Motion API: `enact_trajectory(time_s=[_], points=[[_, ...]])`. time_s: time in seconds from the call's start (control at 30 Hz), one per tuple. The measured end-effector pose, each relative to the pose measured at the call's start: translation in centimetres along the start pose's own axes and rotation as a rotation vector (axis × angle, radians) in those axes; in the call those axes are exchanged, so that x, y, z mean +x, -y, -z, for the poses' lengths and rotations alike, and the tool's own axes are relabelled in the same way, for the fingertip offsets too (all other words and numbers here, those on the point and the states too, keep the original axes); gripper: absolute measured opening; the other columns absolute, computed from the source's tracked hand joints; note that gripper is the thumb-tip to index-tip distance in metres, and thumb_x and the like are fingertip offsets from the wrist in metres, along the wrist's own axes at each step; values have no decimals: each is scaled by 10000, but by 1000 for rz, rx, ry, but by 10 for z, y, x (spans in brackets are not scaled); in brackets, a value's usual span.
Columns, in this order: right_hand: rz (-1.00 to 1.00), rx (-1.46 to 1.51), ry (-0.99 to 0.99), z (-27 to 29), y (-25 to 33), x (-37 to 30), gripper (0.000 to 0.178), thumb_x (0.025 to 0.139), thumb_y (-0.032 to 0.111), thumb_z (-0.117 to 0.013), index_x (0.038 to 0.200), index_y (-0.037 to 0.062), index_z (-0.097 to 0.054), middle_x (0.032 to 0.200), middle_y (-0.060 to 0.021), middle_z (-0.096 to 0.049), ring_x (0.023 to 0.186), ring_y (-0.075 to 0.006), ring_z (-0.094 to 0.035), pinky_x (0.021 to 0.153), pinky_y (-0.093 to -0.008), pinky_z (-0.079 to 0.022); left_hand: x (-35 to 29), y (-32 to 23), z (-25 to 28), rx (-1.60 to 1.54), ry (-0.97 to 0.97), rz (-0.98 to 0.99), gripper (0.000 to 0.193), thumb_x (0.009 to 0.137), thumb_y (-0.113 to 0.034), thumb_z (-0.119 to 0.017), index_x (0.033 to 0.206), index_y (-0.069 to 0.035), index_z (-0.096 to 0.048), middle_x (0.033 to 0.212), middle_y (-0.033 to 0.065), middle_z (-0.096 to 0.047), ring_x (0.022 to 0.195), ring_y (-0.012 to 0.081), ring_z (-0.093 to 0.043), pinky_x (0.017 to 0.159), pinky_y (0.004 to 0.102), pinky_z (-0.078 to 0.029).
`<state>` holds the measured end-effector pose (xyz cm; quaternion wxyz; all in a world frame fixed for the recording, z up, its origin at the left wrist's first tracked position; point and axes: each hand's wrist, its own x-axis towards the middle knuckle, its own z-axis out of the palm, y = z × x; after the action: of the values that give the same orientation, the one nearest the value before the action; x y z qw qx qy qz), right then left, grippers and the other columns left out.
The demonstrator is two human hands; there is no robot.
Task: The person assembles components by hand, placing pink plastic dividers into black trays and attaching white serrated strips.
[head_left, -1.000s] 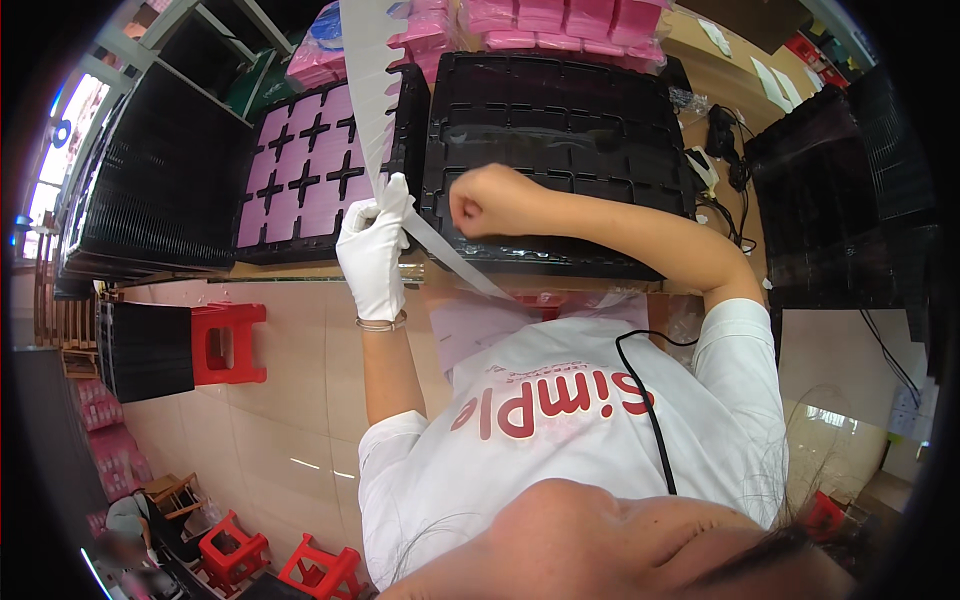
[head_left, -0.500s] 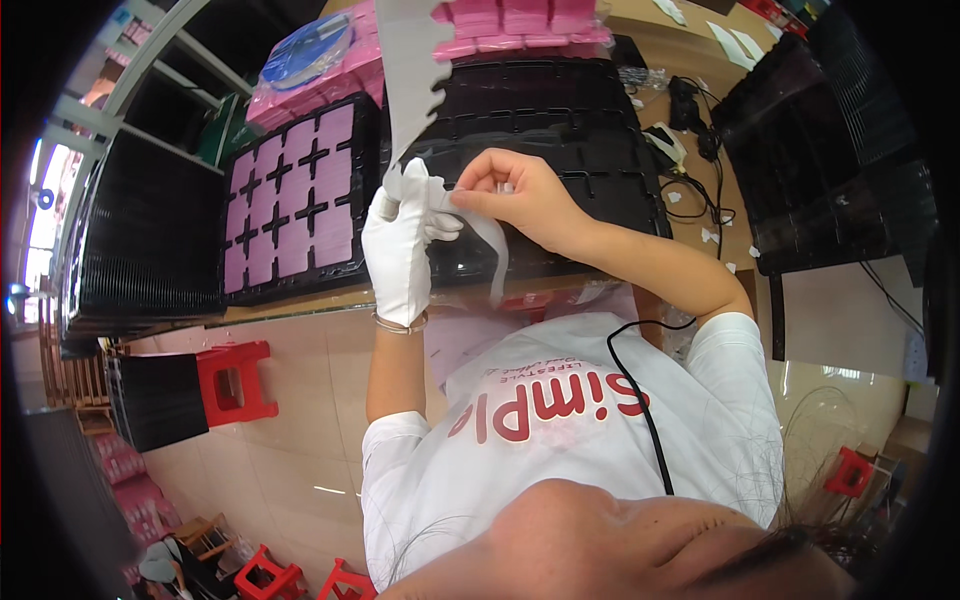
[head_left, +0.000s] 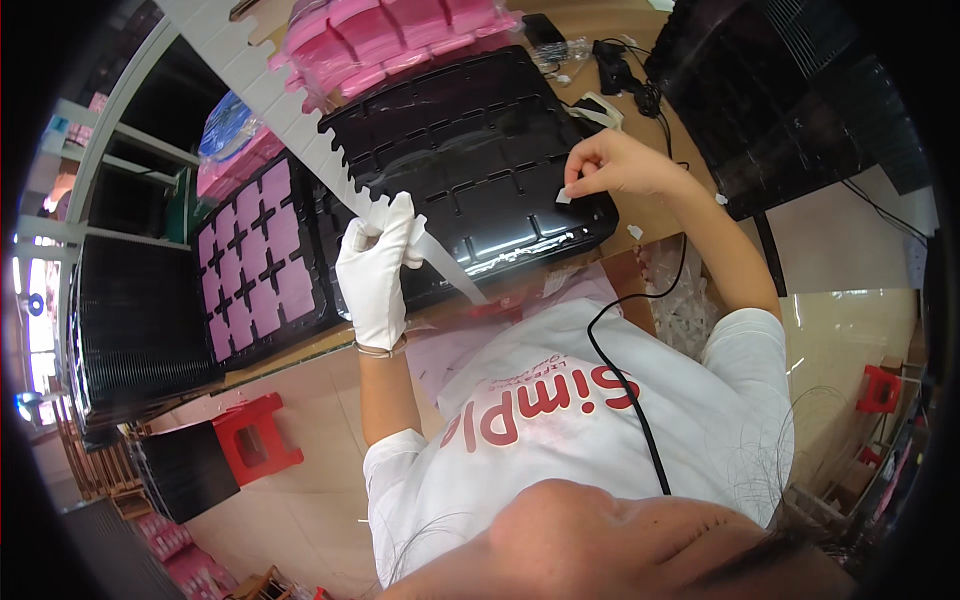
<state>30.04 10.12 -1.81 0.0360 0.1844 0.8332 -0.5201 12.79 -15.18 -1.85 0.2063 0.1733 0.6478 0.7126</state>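
Observation:
My left hand [head_left: 374, 280], in a white glove, is closed on a long pale strip [head_left: 268, 108] with a notched edge. From the glove the strip runs up to the far left, and a narrow tail [head_left: 448, 266] hangs down toward my shirt. My bare right hand [head_left: 620, 164] pinches a small white piece [head_left: 564, 196] between thumb and fingertips. It is held over the right near part of a glossy black plastic tray [head_left: 470, 150]. What the small piece is made of cannot be made out.
Left of the black tray lies another tray with pink pads [head_left: 262, 265]. Pink wrapped packs [head_left: 400, 40] stand behind. Black cables [head_left: 640, 90] and white scraps [head_left: 635, 232] lie on the table at right. Tray stacks [head_left: 140, 300] rise on both sides; a red stool [head_left: 258, 438] stands below left.
My right hand has moved away from the left, rightward, with a small white piece in its pinch. My left hand still holds the strip, which now slants to the far left. The view has turned.

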Motion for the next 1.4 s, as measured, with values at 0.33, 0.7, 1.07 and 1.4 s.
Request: enact_trajectory(time_s=[0.33,0.7,1.07,1.4], points=[[145,-357,-373,-34,-26,-1,183,730,187,-724,752,29,-634,541,-35,-532,494,-146,-516,486,-289,-389,-2,5,-9,-41,55,13,164,839,-154,-718,818,-33,-609,688,30,-617,538,70,-560,479,186,-408],[164,-268,-235,-36,-10,-28,136,730,166,-702,729,39,-654,629,-45,-617,617,-170,-618,570,-291,-469,-5,6,-4,124,20,-58,240,827,-175,-735,719,-36,-572,664,15,-592,550,51,-524,524,189,-430],[-797,-861,-819,-97,-312,-253,445,793,303,-652,1174,96,-551,1230,-199,-534,1170,-394,-470,988,-453,-370,-82,50,67,379,351,92,72,789,-71,-734,823,-15,-704,717,19,-665,603,49,-576,519,200,-454],[242,-708,-1231,-12,-43,-103,140,784,25,-658,922,39,-641,868,-122,-620,814,-284,-614,684,-351,-492,-100,163,96,758,506,442,248,878,-264,-605,988,-58,-686,902,126,-682,835,241,-647,756,327,-489]])
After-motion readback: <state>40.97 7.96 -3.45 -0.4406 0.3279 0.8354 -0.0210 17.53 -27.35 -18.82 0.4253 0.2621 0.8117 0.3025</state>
